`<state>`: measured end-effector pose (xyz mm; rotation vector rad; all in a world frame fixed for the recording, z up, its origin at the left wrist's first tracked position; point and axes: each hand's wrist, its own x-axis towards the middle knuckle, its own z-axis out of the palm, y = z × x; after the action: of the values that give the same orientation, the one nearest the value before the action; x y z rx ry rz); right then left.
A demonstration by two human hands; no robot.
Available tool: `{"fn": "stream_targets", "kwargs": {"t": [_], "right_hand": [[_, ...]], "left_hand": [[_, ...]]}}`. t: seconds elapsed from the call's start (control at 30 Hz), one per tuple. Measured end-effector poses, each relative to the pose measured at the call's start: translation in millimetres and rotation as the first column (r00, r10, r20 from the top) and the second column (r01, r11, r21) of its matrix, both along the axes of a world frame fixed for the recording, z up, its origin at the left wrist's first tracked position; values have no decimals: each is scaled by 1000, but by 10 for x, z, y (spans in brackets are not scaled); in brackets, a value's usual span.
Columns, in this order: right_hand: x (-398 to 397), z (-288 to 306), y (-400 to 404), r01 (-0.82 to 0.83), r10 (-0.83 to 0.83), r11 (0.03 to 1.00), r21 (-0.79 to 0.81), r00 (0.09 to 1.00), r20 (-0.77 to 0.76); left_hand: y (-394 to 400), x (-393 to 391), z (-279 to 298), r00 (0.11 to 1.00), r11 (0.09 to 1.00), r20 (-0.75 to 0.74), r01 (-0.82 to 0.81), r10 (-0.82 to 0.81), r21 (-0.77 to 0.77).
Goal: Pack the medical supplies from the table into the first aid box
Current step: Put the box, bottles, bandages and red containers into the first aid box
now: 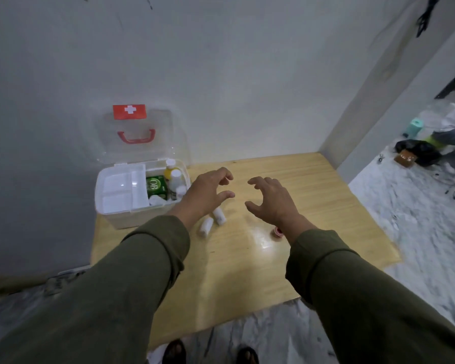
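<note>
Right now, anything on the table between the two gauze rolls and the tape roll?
No. In the head view, only bare wooden table lies between the gauze rolls and the tape roll.

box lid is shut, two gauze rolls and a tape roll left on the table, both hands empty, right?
Not quite: the head view shows the box with its lid open, propped up against the wall. The rest holds: two gauze rolls and a tape roll lie on the table, and the left hand and right hand are both empty.
</note>
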<state>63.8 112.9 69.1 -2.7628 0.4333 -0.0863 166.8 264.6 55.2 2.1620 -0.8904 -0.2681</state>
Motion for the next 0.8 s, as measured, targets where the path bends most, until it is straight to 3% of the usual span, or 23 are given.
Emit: {"fn": "stream_targets", "kwargs": {"t": [0.37,0.67,0.8], "right_hand": [[-691,-436,-862,74,-62,991,114,992,-107],[-755,-889,-1107,25,0,973,231,994,-105],[-709,-1008,-1146,-1,29,969,247,994,-108]], "left_hand": [[-949,-401,-513,995,979,-67,83,-71,187],[-1327,-426,-814,986,974,-164,14,24,228],[-1402,-410,-866,990,962,-139,40,-3,269]]}}
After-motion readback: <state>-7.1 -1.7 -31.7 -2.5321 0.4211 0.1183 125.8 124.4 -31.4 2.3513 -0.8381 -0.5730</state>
